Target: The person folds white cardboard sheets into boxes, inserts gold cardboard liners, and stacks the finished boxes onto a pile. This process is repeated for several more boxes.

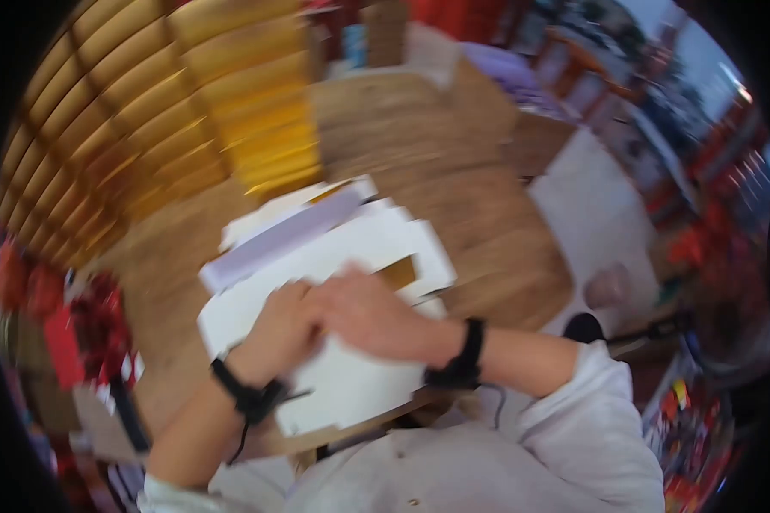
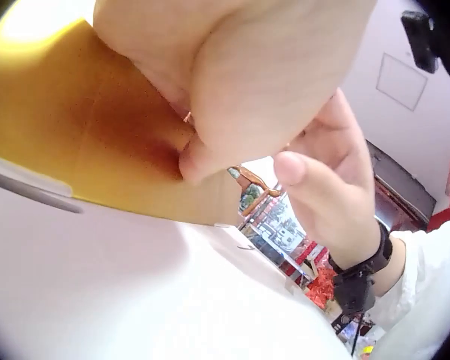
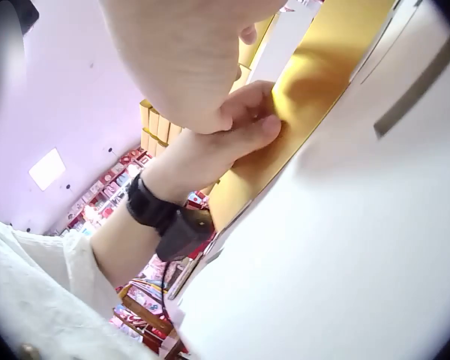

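A white cardboard box blank (image 1: 351, 389) with folded-up edges and gold inner faces lies at the table's near edge. My left hand (image 1: 278, 329) is over its middle. In the right wrist view, that hand's thumb (image 3: 266, 129) presses the raised gold panel (image 3: 322, 64), with the fingers bent at its upper edge. My right hand (image 1: 372, 316) overlaps the left in the head view, where both are blurred. From the left wrist, the right hand (image 2: 330, 191) shows loosely curved beside the panel, thumb and fingers apart.
Tall stacks of gold boxes (image 1: 239, 77) stand on the wooden table (image 1: 402, 128) at the back left. Red items (image 1: 98, 329) lie at the left edge. A pale sheet (image 1: 590, 205) is at the right, beyond the table edge, and colourful packets (image 1: 689, 436) sit lower right.
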`<move>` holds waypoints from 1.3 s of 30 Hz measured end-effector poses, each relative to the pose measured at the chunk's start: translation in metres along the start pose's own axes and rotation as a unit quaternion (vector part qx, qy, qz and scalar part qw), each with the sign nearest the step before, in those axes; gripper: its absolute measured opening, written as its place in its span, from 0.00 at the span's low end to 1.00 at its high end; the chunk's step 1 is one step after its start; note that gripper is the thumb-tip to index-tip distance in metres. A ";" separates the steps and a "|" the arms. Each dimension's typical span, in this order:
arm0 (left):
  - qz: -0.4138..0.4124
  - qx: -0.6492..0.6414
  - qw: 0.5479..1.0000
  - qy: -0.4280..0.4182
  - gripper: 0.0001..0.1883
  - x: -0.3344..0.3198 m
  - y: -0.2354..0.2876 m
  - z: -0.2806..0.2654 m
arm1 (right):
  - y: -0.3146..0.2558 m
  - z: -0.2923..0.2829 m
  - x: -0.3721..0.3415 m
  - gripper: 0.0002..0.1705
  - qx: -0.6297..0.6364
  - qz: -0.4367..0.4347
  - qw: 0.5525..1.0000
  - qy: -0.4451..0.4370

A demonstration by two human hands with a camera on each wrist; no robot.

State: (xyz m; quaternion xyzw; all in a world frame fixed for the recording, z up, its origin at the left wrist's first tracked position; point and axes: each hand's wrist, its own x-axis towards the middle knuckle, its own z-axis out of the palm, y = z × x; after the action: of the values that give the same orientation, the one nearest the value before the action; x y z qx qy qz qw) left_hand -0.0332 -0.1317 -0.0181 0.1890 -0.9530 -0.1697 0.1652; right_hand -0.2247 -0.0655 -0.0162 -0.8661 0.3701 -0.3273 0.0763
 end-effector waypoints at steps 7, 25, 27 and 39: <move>-0.081 0.011 0.994 0.067 0.13 0.003 0.043 -0.042 | -0.039 -0.025 -0.070 0.18 -0.032 0.021 0.998 -0.042; -0.170 -0.007 0.985 -0.005 0.30 -0.092 0.053 -0.042 | -0.022 -0.041 -0.145 0.26 -0.034 0.290 0.953 -0.083; -0.160 -0.030 0.987 0.014 0.31 -0.101 0.063 -0.035 | -0.022 -0.047 -0.150 0.35 0.067 0.310 0.947 -0.049; -0.150 -0.256 0.954 -0.045 0.42 -0.104 0.079 -0.035 | -0.041 -0.069 -0.139 0.52 0.138 0.231 0.950 -0.161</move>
State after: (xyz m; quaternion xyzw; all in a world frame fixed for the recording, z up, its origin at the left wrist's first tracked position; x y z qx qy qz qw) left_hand 0.0467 -0.0287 0.0179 0.2736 -0.8447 -0.4389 0.1375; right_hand -0.3142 0.0677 -0.0187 -0.7790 0.4943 -0.2049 0.3269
